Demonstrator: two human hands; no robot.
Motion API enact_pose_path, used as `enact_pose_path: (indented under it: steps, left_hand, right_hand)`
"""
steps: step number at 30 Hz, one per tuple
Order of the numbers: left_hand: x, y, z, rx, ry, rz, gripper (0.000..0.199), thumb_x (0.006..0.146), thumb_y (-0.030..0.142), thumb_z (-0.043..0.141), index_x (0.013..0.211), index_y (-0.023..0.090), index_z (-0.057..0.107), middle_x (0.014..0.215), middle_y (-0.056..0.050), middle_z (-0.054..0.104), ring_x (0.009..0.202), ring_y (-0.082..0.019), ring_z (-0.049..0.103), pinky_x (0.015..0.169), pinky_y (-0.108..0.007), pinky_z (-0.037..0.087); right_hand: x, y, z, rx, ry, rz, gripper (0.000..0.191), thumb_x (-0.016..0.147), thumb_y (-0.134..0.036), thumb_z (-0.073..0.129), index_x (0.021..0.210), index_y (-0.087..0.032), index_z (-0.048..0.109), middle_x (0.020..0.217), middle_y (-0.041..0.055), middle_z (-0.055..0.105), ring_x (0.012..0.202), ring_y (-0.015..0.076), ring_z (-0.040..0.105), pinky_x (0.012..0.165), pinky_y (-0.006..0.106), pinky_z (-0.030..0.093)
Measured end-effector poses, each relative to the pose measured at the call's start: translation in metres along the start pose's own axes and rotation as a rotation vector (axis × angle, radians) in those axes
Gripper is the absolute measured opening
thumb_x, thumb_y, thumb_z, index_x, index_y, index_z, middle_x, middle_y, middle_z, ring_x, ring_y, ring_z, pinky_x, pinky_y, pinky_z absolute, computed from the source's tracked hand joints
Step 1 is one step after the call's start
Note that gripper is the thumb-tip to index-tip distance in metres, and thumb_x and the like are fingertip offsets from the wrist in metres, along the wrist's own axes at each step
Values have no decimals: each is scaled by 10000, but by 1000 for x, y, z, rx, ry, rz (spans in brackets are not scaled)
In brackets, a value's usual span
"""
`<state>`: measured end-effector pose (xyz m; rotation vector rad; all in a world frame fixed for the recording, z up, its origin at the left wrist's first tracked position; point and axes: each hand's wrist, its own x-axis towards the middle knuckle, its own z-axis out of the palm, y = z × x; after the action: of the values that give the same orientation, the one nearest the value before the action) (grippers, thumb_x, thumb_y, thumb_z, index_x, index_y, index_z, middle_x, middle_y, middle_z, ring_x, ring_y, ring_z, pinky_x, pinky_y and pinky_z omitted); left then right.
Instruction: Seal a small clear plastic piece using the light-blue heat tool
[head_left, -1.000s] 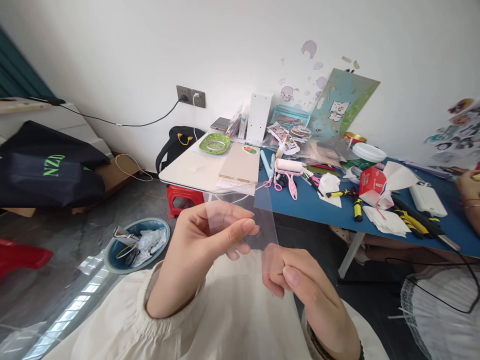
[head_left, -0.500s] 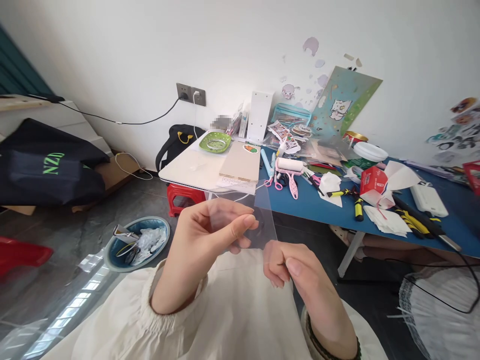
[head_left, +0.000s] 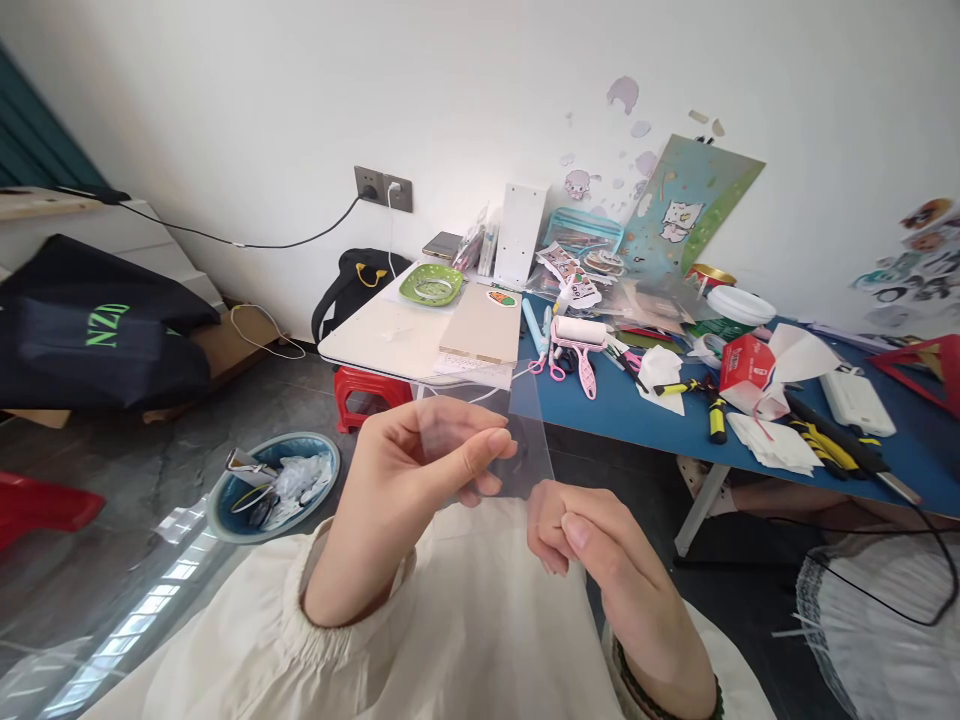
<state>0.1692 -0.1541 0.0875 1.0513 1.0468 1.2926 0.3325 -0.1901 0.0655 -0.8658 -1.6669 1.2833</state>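
A clear plastic sheet hangs upright over my lap, between my two hands. My left hand pinches it between thumb and fingers, with some fingers seen through the plastic. At the sheet's lower right corner, my right hand is closed, thumb against the curled fingers, gripping that corner. Beyond the hands, a beige board with a carrot sticker lies on the white table. Pink-handled scissors and a pink lint roller lie just right of it.
The blue table holds pliers, tissues and a red box. A green dish sits on the white table. On the floor are a bin and a red stool. A person's legs show beneath the blue table.
My hands and the sheet have barely moved; my right thumb has shifted slightly left. At the far right, a red object has come further into view. The person's foot under the table has moved.
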Motion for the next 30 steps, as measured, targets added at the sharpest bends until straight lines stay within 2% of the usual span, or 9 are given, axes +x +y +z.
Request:
enact_pose_path:
  steps: [4,10,21,30]
  left_hand:
    - [0,-1,0,22,16,4,120,655,257,787,709,182,710,608,-3,708,444,-102,594,387,-162,439]
    - [1,-1,0,25,7,-13,131,658,261,787,710,175,703,628,-5,711,453,-94,596,391,-150,446]
    - [1,-2,0,55,5,16,171,661,314,779,719,173,699,640,-25,719,455,-120,601,371,-179,446]
    - [1,0,2,11,5,-13,144,651,281,791,707,179,707,614,-6,715,442,-96,589,380,-155,436]
  right_hand:
    - [1,3,0,-19,20,11,345,963,-305,341,631,-214,347,603,-11,383,584,145,352,560,312,258]
    - [2,6,1,93,18,-14,328,959,-313,333,646,-216,336,616,-16,356,585,144,361,566,311,268]
    - [1,5,1,42,21,-10,346,972,-315,329,639,-218,321,612,-14,357,585,145,360,567,313,270]
    - [-1,4,1,41,16,-3,342,972,-302,327,640,-217,313,617,-13,357,590,145,355,571,313,267]
